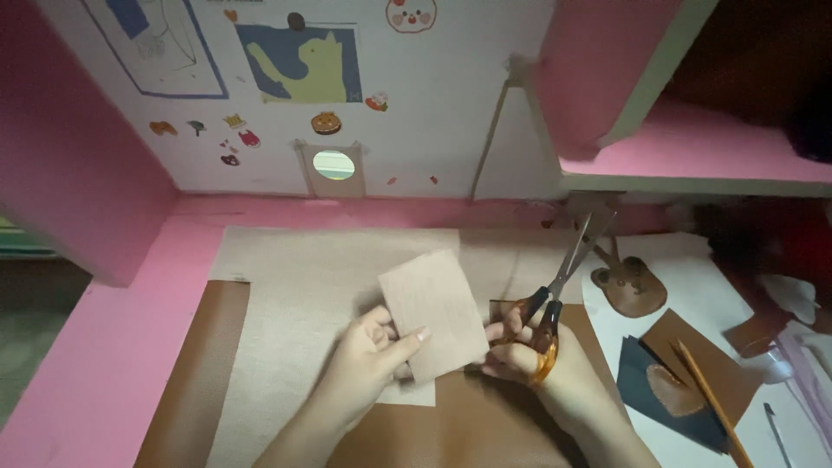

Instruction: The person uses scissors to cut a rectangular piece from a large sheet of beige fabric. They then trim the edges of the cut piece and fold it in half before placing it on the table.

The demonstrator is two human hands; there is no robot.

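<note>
The left hand (pixel 368 360) is pinching a tan paper piece (pixel 433 314) above the worktop (pixel 104 364); at its 3 o'clock, the right hand (pixel 524 351) is gripping orange-handled scissors (pixel 555 282), blades nearly closed, pointing toward 1 o'clock.

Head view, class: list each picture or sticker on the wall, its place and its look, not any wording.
Cat picture: wall centre, yellow cat on blue.
Outlined sheet: upper left, white, blue border.
Round face sticker: top, white and pink.
Small stickers: below the sheet, mixed colours.

pink desk (pixel 113 347), beige sheet (pixel 312 269), brown sheets (pixel 195 373)
</note>
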